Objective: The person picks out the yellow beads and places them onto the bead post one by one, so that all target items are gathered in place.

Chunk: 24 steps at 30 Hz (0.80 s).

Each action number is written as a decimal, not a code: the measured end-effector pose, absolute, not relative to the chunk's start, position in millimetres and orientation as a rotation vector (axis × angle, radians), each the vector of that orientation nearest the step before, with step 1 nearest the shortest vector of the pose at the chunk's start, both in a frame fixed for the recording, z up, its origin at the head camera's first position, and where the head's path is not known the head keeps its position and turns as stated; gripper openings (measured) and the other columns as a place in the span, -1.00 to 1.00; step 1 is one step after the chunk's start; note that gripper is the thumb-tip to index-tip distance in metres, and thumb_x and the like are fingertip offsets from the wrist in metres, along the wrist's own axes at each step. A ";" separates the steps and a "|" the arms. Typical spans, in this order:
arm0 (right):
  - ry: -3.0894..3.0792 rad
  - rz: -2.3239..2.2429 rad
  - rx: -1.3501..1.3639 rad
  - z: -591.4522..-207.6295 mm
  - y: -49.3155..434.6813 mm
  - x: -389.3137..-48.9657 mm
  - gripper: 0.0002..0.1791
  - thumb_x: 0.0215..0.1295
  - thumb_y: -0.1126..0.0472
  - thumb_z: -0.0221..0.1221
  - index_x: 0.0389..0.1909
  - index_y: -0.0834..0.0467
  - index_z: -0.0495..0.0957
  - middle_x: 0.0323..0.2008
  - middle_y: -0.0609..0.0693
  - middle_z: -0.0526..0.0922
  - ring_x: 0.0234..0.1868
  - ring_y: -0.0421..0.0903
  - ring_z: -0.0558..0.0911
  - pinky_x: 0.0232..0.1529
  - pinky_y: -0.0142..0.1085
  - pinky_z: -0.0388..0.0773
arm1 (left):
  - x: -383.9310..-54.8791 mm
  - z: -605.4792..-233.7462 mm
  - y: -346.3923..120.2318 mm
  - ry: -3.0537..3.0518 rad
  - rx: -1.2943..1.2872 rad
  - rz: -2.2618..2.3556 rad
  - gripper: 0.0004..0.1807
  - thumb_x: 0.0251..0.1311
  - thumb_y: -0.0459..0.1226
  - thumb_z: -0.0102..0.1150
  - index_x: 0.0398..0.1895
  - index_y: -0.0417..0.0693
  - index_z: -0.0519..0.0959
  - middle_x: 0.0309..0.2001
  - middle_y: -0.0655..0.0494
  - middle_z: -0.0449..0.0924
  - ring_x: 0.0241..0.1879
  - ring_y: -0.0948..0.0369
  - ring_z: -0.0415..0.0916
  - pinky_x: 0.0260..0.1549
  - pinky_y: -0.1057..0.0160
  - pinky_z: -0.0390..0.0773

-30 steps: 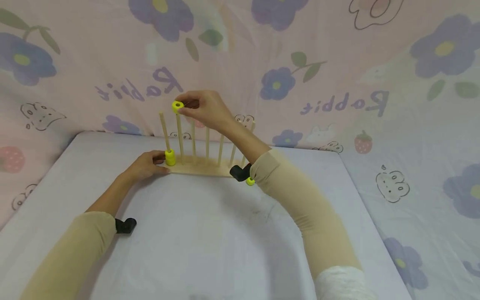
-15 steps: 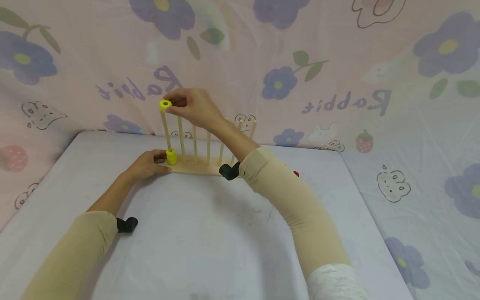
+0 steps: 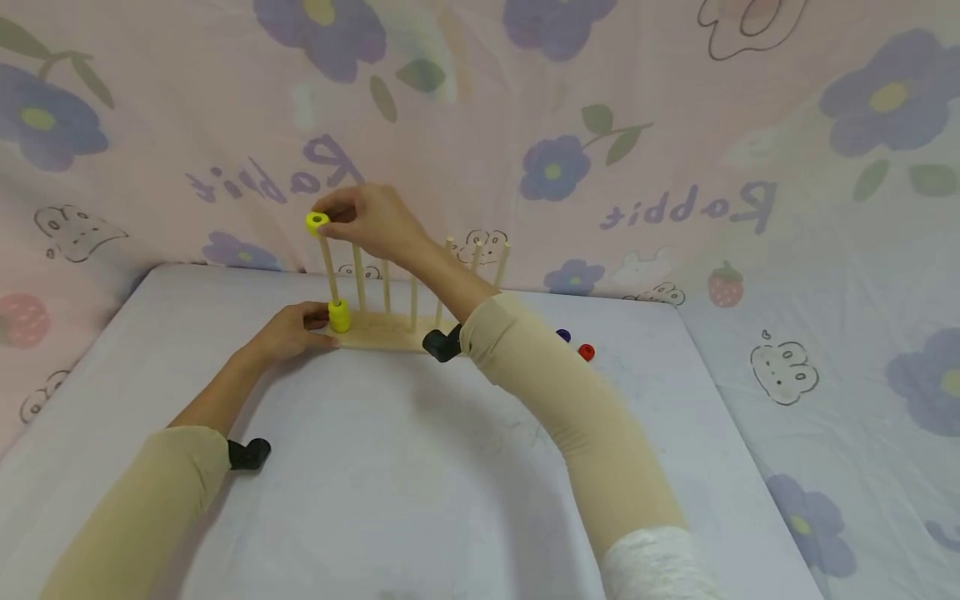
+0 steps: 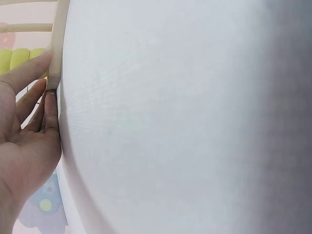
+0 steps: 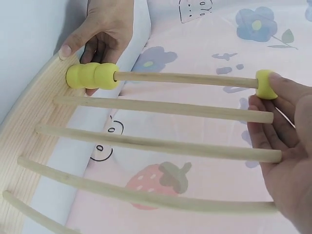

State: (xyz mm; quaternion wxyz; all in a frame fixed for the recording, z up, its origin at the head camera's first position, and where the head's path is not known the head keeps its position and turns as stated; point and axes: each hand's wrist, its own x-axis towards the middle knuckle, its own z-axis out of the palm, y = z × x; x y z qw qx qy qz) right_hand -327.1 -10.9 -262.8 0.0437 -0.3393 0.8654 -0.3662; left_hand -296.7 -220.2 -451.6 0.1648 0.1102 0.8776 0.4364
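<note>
A wooden peg stand with several upright rods stands at the back of the table. At its left end my left hand grips the base, the thumb along the front edge and the other fingers behind. Three yellow beads are stacked at the foot of the leftmost rod. Thumb and fingers of my right hand pinch another yellow bead, which sits at the top of that same rod. In the right wrist view the rod meets this bead's lower face. The other visible rods carry no beads.
Right of the stand, a dark blue bead and a red bead lie on the white table. A patterned fabric backdrop rises close behind the stand. My right forearm covers the stand's right end.
My right hand has carried the yellow bead left from above the second rod to the tip of the leftmost one. The blue and red beads have come into view behind the arm. The left hand stays put.
</note>
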 end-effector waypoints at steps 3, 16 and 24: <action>2.679 -1.063 -1.023 -263.0 -12.1 -327.2 -0.64 0.33 0.14 0.30 0.11 0.10 0.65 -0.06 -0.12 0.74 -0.10 -0.37 0.64 -0.06 -0.61 0.51 | -296.0 -450.5 -221.0 2.495 0.312 1.250 -0.13 0.20 -0.26 0.38 0.44 -0.45 0.14 0.40 -0.40 0.22 0.37 -0.23 0.24 0.39 -0.12 0.23; 2.688 -1.030 -1.005 -264.2 -13.3 -329.0 -0.62 0.29 0.17 0.33 0.12 0.13 0.65 -0.09 -0.10 0.75 -0.13 -0.36 0.64 -0.09 -0.61 0.52 | -297.4 -450.5 -221.8 2.481 0.299 1.266 -0.10 0.19 -0.23 0.39 0.46 -0.42 0.12 0.42 -0.37 0.19 0.38 -0.21 0.22 0.40 -0.11 0.22; 2.683 -1.030 -1.011 -264.5 -12.1 -328.6 -0.65 0.33 0.20 0.29 0.11 0.15 0.65 -0.06 -0.09 0.75 -0.11 -0.34 0.65 -0.08 -0.61 0.52 | -297.3 -450.6 -221.2 2.471 0.325 1.288 -0.11 0.18 -0.26 0.39 0.45 -0.44 0.13 0.40 -0.39 0.21 0.37 -0.23 0.23 0.39 -0.12 0.23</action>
